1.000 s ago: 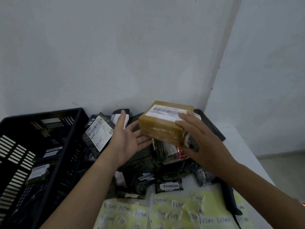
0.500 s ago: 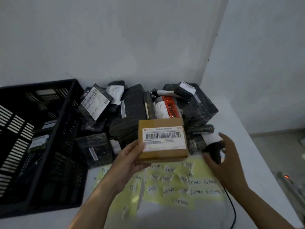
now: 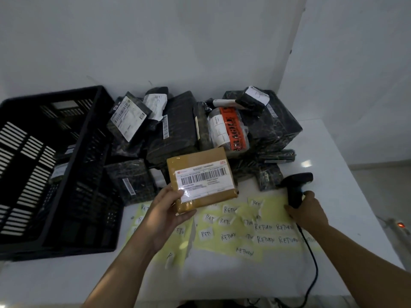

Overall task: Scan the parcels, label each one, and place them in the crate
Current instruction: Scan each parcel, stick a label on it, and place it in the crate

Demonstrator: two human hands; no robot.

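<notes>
My left hand [image 3: 165,215] holds a brown cardboard parcel [image 3: 201,178] by its near left corner, its white barcode label facing up. To the right, my right hand [image 3: 308,213] grips the handle of a black barcode scanner [image 3: 297,185], whose cable runs toward me across the table. Yellow backing sheets with white "RETURN" labels [image 3: 264,230] lie under both hands. A black slotted crate [image 3: 55,165] stands at the left with a few parcels inside. A heap of black-wrapped parcels [image 3: 175,127] fills the back of the table.
One parcel with orange FRAGILE tape [image 3: 233,130] sits in the heap. The white table [image 3: 347,196] ends at the right, with a power strip and red light [image 3: 398,225] beyond it. White walls meet in a corner behind.
My right hand let go of the brown parcel, moved right and took hold of the scanner. My left hand lowered the parcel over the label sheets, label up.
</notes>
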